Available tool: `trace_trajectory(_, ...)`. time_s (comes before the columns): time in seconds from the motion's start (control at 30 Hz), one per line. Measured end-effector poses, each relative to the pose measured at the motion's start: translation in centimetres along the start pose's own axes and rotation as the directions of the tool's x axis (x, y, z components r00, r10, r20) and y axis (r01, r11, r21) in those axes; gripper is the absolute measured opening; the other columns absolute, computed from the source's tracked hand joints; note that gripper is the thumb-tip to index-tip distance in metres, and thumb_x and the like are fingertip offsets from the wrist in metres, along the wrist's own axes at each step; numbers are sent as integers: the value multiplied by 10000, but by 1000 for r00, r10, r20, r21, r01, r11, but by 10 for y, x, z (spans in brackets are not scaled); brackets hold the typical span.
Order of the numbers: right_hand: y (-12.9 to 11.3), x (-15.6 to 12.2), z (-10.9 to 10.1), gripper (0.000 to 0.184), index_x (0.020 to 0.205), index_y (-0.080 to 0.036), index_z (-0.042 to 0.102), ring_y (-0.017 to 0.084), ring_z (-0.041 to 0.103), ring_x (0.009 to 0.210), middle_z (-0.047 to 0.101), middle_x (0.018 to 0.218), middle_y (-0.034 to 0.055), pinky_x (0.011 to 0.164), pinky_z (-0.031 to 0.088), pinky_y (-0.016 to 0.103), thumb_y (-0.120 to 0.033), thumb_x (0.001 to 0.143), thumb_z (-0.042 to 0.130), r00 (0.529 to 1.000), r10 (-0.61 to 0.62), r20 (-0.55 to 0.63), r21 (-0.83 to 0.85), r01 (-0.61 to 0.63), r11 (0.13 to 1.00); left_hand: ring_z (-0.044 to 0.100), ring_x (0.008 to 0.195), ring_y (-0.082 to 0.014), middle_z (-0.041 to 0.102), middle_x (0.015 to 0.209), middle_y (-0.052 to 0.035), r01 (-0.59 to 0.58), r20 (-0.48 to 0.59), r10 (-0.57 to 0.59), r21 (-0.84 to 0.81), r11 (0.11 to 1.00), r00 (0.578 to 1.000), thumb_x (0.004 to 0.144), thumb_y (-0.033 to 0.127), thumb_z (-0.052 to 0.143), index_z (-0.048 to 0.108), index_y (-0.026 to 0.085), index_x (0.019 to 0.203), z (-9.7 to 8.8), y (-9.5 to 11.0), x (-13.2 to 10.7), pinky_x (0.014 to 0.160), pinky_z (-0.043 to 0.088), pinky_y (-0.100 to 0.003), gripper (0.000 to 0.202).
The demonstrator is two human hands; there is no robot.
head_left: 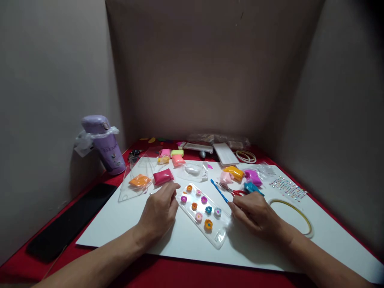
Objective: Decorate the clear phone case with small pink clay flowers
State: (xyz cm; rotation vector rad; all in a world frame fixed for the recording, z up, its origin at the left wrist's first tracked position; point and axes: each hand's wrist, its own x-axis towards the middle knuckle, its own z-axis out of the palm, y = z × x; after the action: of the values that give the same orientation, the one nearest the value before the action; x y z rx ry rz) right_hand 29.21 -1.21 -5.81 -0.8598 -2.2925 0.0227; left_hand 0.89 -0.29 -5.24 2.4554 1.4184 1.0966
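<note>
A clear phone case (pixel 199 232) lies tilted on the white board, with several small clay flowers in orange, pink, purple and blue on it. My left hand (pixel 160 208) is at its upper left edge, fingers curled and the index fingertip at the corner; the thumb's contact is partly hidden. A small whitish tip shows behind that hand. To the right of the case, my right hand (pixel 255 212) is closed, its fingertips on the lower end of a blue modelling tool (pixel 219 191). Red-handled scissors (pixel 232 190) lie just beyond these knuckles.
Packets of coloured clay, such as a crimson packet (pixel 163 176) and a purple packet (pixel 253 177), lie around the board (pixel 120 228). Rhinestone stickers (pixel 288 188) and a yellowish ring (pixel 295 214) are at right. A purple tumbler (pixel 105 146) and black phone (pixel 72 220) stand left.
</note>
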Motion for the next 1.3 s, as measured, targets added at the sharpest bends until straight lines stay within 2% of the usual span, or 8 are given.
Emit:
trace_trajectory(0.13, -6, 0, 1, 349, 574, -207, 383, 83, 272, 426, 316, 499, -69, 504, 215, 289, -154, 914, 439, 998, 11, 56, 50, -14, 999, 587, 742, -176, 625, 875, -51, 26, 11, -26, -30, 999, 1000, 807, 48, 431, 553, 163, 1037, 0, 1, 1, 640, 470, -305, 285)
trace_trajectory(0.33, -13, 3, -2, 370, 621, -177, 547, 83, 382, 427, 477, 501, -29, 500, 279, 265, -190, 956, 390, 993, 47, 111, 132, -62, 989, 564, 755, -161, 609, 887, -43, 31, 28, -28, -124, 992, 999, 829, 48, 439, 548, 172, 988, 2, 0, 1, 672, 460, -306, 229)
trace_trajectory(0.47, -16, 4, -3, 397, 663, -171, 614, 91, 406, 426, 516, 497, -16, 496, 304, 258, -228, 971, 371, 992, 58, 115, 168, -77, 983, 545, 745, -158, 590, 868, -36, 31, 37, -27, -131, 991, 999, 828, 42, 438, 540, 177, 941, 2, 0, 2, 667, 450, -307, 204)
trace_trajectory(0.73, -19, 6, -5, 388, 689, -179, 635, 94, 424, 422, 531, 501, -16, 493, 315, 252, -254, 970, 379, 985, 76, 156, 229, -111, 967, 547, 748, -169, 582, 843, -38, 48, 59, -40, -136, 989, 997, 823, 64, 438, 536, 183, 871, 0, 3, 2, 677, 460, -323, 162)
trace_trajectory(1.03, -18, 4, -6, 353, 729, -181, 647, 108, 464, 440, 562, 530, 0, 514, 345, 259, -241, 962, 389, 989, 57, 134, 187, -81, 979, 572, 787, -201, 639, 868, -59, 55, 36, -55, -14, 998, 998, 859, 143, 458, 592, 176, 908, -2, 3, 0, 696, 462, -355, 146)
trace_trajectory(1.3, -19, 5, -6, 338, 759, -181, 662, 107, 456, 437, 572, 529, 1, 502, 341, 259, -253, 963, 402, 987, 40, 158, 204, -72, 976, 536, 680, -184, 597, 704, -38, 91, 109, -98, 63, 994, 989, 830, 136, 493, 621, 175, 748, -4, 8, 4, 619, 418, -310, 157)
